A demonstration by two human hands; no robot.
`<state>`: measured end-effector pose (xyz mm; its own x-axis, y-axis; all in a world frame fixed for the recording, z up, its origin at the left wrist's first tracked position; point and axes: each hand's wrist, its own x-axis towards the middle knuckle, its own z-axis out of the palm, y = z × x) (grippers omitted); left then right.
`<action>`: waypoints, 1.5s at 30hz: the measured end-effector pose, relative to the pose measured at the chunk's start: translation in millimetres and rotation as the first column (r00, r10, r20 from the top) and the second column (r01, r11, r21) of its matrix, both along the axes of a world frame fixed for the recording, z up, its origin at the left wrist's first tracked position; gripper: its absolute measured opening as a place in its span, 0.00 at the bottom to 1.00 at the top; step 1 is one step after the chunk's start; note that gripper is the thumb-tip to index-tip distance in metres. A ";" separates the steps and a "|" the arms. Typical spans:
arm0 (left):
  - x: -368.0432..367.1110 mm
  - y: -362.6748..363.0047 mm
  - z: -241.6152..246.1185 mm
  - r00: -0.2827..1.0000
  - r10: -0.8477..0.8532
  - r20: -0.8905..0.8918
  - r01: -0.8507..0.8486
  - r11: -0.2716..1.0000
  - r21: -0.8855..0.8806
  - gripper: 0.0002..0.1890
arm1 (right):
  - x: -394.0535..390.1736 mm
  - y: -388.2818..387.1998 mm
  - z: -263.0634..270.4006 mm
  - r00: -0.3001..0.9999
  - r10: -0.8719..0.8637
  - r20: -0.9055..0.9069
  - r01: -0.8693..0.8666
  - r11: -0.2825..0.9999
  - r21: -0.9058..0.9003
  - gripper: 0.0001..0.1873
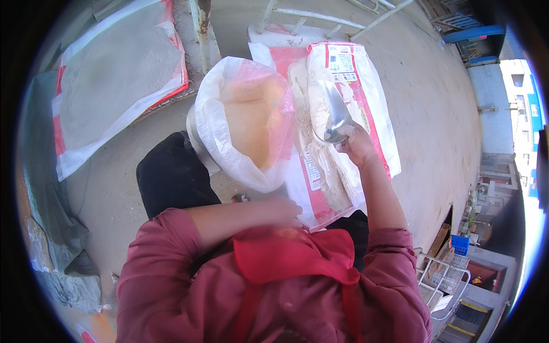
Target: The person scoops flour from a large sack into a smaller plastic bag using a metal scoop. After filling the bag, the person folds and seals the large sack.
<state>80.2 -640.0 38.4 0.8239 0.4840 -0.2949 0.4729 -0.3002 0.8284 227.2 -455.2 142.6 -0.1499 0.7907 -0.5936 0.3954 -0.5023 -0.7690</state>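
Observation:
My right hand (355, 143) grips a shiny metal scoop (339, 107), thumb at its near end. The scoop is over a red-and-white printed sack (381, 98), which lies with pale powder (303, 103) spread along its left side. Left of it stands an open white woven sack (210, 124), its rim rolled outward, holding yellowish powder (244, 128). My left hand (286, 213) is blurred, close to the front of my red apron (296, 257) and beside the near edge of the printed sack. Whether its fingers hold anything cannot be made out.
A flat red-and-white sack coated in grey dust (124, 81) lies on a raised surface at the left. White metal rails (317, 16) stand beyond the sacks. Grey sheeting (55, 206) borders the left side. A metal cart (446, 274) and a blue crate (460, 245) are at the right.

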 end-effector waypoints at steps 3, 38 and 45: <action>-3.3 2.7 14.0 0.994 -0.101 -0.045 0.102 0.994 0.037 0.23 | -37.6 0.7 22.8 0.984 0.167 0.065 -0.165 0.986 -0.025 0.22; -1.0 6.9 32.7 0.990 -0.029 -0.137 0.020 0.998 -0.064 0.22 | -50.8 16.2 31.1 0.753 0.187 0.631 -0.472 0.822 0.319 0.15; 2.3 4.8 2.1 0.997 -0.068 -0.046 0.064 0.995 -0.073 0.20 | 87.1 -17.0 -86.5 0.904 -0.308 0.295 0.317 0.948 0.020 0.13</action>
<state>82.5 -635.2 40.5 0.8372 0.4053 -0.3672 0.4943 -0.2732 0.8252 314.3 -472.2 56.1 0.2844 0.7512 -0.5956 0.4184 -0.6562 -0.6279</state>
